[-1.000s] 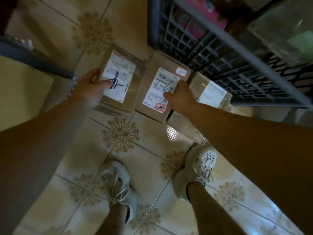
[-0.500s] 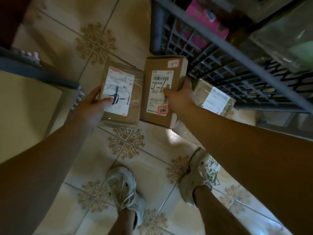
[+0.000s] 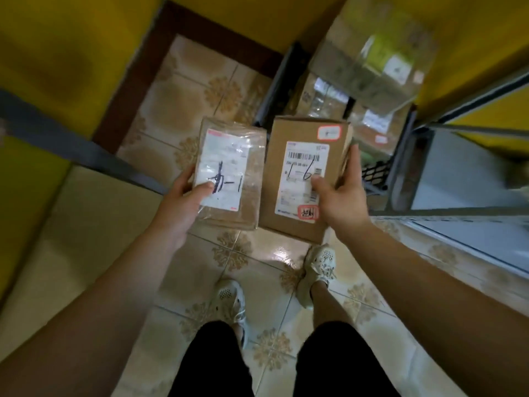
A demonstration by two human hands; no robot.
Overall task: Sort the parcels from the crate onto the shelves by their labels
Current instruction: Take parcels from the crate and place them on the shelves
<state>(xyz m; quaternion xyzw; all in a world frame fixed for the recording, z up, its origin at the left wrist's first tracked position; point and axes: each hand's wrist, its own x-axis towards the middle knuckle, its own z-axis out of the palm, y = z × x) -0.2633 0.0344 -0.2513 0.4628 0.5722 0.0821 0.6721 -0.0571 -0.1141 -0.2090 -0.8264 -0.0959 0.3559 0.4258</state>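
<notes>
Both parcels are held flat with their labels turned up to the face, side by side and almost touching, which reads as a pause to compare the markings before choosing shelves. The left hand (image 3: 177,202) grasps the film-wrapped parcel (image 3: 232,179) at its lower left corner, with the thumb pressed on the white label beside a handwritten character and a "1". The right hand (image 3: 340,196) grips the cardboard box (image 3: 300,179) by its right edge, fingers curled up the side and thumb lying on the barcode label next to the inked digits (they look like "1 6"). Holding each by one edge keeps most of the writing uncovered.

Neither parcel rests on anything. They hang over the patterned floor tiles (image 3: 186,96), above the person's pale shoes (image 3: 229,302). Just beyond them stands the dark crate (image 3: 274,90), with more wrapped parcels (image 3: 323,98) piled inside, blurred but plainly several, so the sorting looks far from finished.

A grey metal shelf (image 3: 469,167) stands to the right, its front edge close to the right forearm. To the left a grey rail (image 3: 80,147) runs above a pale shelf board (image 3: 57,224). The standing space between the two is narrow, and with both hands full, turning to either side risks clipping a parcel corner on a rail or upright.
</notes>
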